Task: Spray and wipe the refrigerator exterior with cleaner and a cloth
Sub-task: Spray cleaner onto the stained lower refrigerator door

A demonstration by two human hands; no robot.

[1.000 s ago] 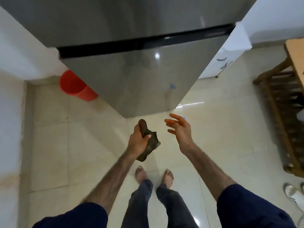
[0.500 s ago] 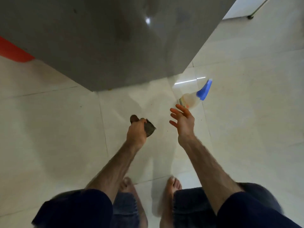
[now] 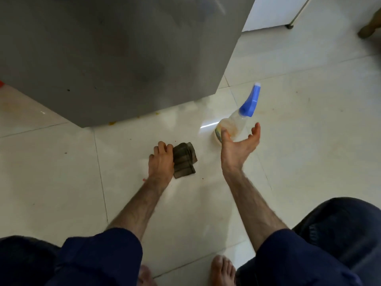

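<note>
Head view: the left hand (image 3: 161,161) presses a folded dark cloth (image 3: 184,160) to the tiled floor (image 3: 309,141), its grip closed on the cloth's edge. The right hand (image 3: 239,146) is spread open, empty, just beside the spray bottle (image 3: 237,122) standing before the grey refrigerator (image 3: 115,54).

refrigerator (image 3: 123,58) behind | cloth (image 3: 184,161) on floor (image 3: 299,151) | spray bottle (image 3: 237,120) right of cloth

text: none legible | spray bottle (image 3: 233,125) label: blurred, unreadable
</note>
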